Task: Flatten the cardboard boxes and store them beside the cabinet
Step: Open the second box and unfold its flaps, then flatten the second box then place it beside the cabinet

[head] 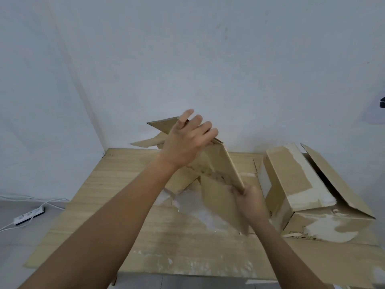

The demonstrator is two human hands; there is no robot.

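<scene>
Left hand (185, 142), fingers straight and spread, presses flat on the upper panel of a half-collapsed box (220, 163) held above the table (125, 205). Right hand (251, 202) grips the box's lower corner. A second box (291, 184), flaps open, lies on the table just right. White wall (187, 59) behind; power strip (29, 214) on the floor, left.

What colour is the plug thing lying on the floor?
White. The power strip is at the lower left of the head view.
</scene>
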